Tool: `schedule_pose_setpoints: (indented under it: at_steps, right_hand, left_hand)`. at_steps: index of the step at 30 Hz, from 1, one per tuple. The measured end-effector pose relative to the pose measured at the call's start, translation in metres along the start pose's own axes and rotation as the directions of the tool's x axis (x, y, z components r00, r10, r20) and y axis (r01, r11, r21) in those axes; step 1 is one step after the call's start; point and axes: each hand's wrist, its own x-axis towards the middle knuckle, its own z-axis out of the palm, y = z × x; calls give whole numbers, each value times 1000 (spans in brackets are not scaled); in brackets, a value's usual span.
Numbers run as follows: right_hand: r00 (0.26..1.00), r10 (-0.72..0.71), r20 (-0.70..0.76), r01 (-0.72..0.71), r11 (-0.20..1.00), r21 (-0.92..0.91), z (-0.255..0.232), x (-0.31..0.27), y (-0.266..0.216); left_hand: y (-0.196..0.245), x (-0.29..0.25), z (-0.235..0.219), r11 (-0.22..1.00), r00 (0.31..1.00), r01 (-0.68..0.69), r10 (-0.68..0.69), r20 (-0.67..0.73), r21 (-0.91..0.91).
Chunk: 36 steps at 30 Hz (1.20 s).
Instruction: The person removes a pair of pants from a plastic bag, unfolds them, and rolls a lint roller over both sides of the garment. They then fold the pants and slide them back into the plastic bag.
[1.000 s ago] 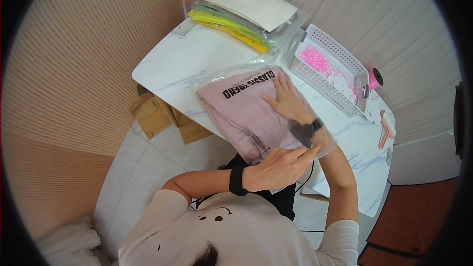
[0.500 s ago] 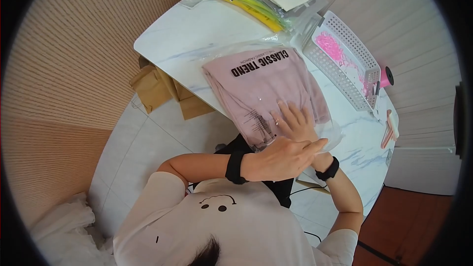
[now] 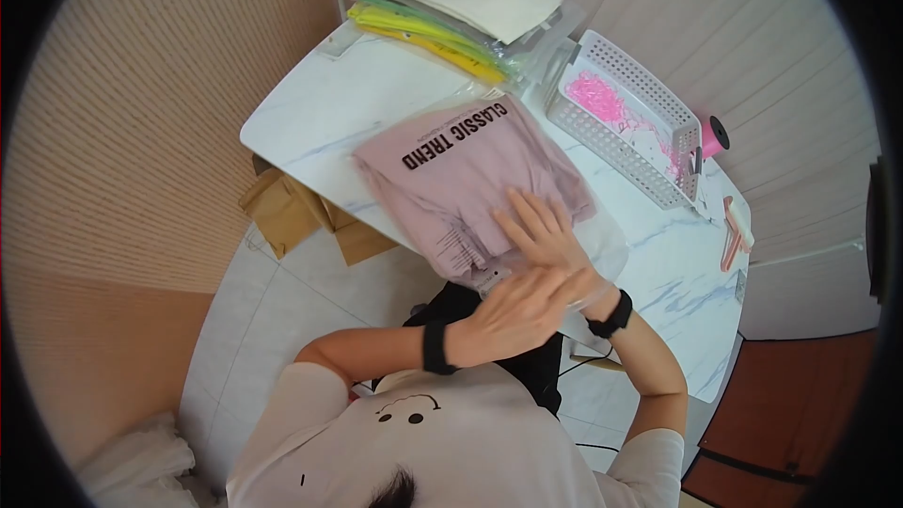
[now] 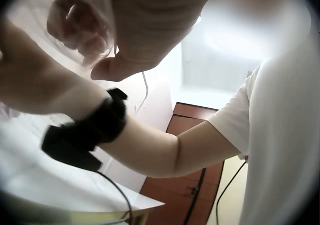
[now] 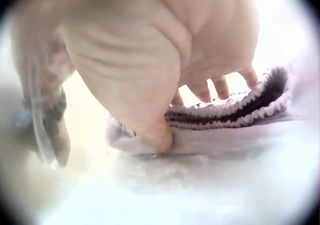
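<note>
A folded pink garment [image 3: 470,169] lies inside a clear plastic bag [image 3: 609,243] on the table; black lettering reads CLASSIC TREND. My right hand [image 3: 547,237] is inside the bag near its mouth, fingers straight and spread on the garment. In the right wrist view, the garment's gathered, ribbed edge [image 5: 235,112] runs below those fingers. My left hand [image 3: 517,312] pinches the near edge of the bag's mouth, partly overlapping the right hand in the head view. Bag film also shows by the left hand [image 4: 155,25] in the left wrist view.
Bagged, folded clothes [image 3: 470,0] are stacked at the far end of the table [image 3: 296,118]. A white perforated basket [image 3: 611,146] holds pink strands, with a pink spool [image 3: 715,136] beside it. Brown paper bags [image 3: 287,216] stand below the left table edge.
My right hand has drawn back from deep in the bag towards its mouth, staying over the garment. The left hand keeps its pinch on the bag's edge.
</note>
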Motion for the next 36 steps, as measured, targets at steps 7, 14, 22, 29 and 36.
schedule_pose_setpoints:
  at_steps: [7, 14, 22, 29, 36]
  right_hand:
    - [890, 434, -141, -384, 879, 284, -18, -84, 28]
    - [913, 395, -104, -358, 896, 264, -25, -80, 16]
    - [902, 269, -339, -277, 961, 25, 18, -12, 52]
    - [879, 354, -319, -352, 934, 66, 27, -1, 62]
    - [734, 677, -58, -629, 710, 318, 10, 13, 62]
  left_hand:
    - [-20, -51, -25, 995, 995, 65, -71, 77, 77]
    - [-32, -39, -41, 1000, 998, -6, 8, 68, -25]
    - [-13, -10, -26, 964, 976, -208, 215, 21, -167]
    - [-73, 4, -54, 999, 1000, 29, -29, 0, 20]
    - [-175, 7, -78, 845, 935, 353, -338, -110, 401]
